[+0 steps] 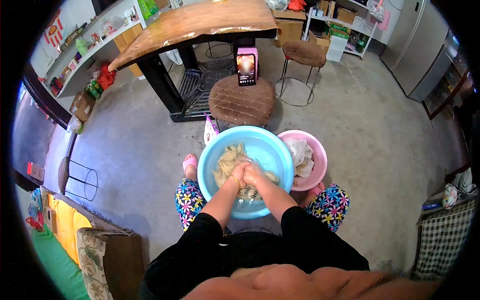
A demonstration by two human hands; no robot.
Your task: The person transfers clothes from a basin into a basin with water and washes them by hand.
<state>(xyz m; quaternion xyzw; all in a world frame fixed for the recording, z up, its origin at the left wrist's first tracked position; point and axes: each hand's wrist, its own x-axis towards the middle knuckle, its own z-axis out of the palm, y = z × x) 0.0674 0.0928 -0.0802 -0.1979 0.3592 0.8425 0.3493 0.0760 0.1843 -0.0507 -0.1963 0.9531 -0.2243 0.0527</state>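
Note:
A light blue basin (206, 192) of water stands between my knees. In it lies a wet beige garment (229, 161), bunched up, with a dark-striped patch (248, 193) showing below my wrists. My left hand (238, 174) and my right hand (253, 175) meet over the middle of the basin, fingers closed and pressed together on the cloth. How much fabric is between them is hidden. Touching the basin on the right is a pink basin (322, 167) that holds white and beige cloth (300, 156).
A brown stool (242, 102) beyond the blue basin carries an upright phone (246, 70). A white-and-purple packet (210, 130) stands at the basin's left. Behind are a wooden table (200, 22) and another stool (303, 53). Concrete floor (370, 150) surrounds me.

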